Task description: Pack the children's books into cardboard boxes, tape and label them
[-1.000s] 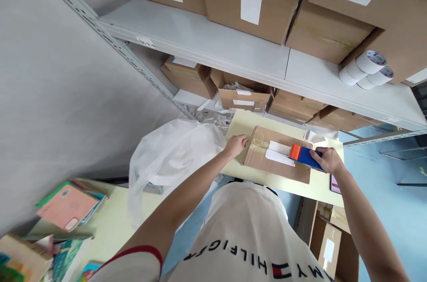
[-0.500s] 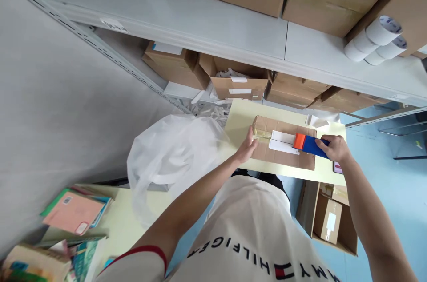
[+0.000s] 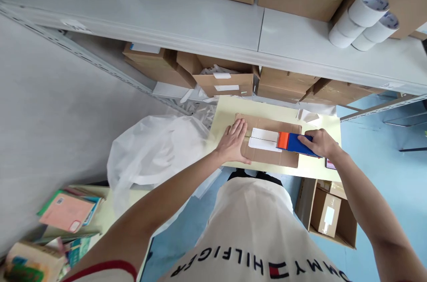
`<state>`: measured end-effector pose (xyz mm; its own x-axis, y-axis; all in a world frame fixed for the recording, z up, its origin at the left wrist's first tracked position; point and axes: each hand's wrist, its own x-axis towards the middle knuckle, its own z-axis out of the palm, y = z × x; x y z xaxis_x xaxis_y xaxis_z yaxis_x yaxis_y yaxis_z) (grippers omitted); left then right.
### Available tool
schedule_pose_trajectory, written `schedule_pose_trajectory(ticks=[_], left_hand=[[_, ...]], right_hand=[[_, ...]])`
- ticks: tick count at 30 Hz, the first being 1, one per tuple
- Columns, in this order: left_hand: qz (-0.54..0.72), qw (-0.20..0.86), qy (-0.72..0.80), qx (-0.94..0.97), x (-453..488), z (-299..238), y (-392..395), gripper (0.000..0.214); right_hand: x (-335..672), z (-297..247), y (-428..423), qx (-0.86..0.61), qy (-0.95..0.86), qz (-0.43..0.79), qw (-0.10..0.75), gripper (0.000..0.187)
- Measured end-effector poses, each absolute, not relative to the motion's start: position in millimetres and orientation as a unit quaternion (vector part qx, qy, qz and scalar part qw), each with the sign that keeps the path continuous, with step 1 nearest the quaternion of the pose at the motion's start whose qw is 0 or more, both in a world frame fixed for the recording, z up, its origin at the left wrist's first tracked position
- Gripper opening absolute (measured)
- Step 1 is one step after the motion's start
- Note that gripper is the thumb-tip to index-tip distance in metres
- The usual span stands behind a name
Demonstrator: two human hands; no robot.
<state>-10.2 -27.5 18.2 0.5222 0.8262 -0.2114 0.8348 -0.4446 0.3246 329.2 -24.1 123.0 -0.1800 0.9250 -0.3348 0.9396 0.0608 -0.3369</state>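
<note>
A flat brown cardboard box point(image 3: 267, 157) lies on the pale yellow table point(image 3: 222, 113), with a white label point(image 3: 263, 143) split by a dark seam line on its upper face. My left hand point(image 3: 233, 142) is spread flat over the box's left end, fingers stretched out. In my right hand point(image 3: 322, 143) is a blue tape dispenser point(image 3: 300, 143) with an orange front. The orange end rests at the right side of the label, over the box. Whatever sits beneath the dispenser is hidden.
White tape rolls point(image 3: 358, 19) stand on the grey shelf point(image 3: 213, 24) above, beside large cartons. A translucent plastic bag point(image 3: 150, 153) bulges left of the table. An open carton point(image 3: 348, 224) holding smaller boxes is below right. A phone point(image 3: 330, 163) lies near the table's right edge.
My left hand has gone from gripping the box's left edge to lying spread on its top. My right hand still holds the dispenser by the label. The whole view has shifted somewhat.
</note>
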Motion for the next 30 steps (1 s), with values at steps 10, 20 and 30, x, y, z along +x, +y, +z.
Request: schedule_pose_trajectory(ticks=[10, 20, 30], left_hand=[[-0.127, 0.162, 0.517, 0.831, 13, 33, -27, 0.153], [-0.099, 0.210, 0.362, 0.903, 186, 28, -46, 0.127], [-0.100, 0.206, 0.377, 0.897, 188, 39, -42, 0.087]], right_hand=[[437, 55, -31, 0.632, 0.728, -0.265, -0.014, 0.060], [446, 28, -30, 0.597, 0.726, -0.339, -0.043, 0.056], [441, 60, -30, 0.654, 0.696, -0.234, 0.180, 0.059]])
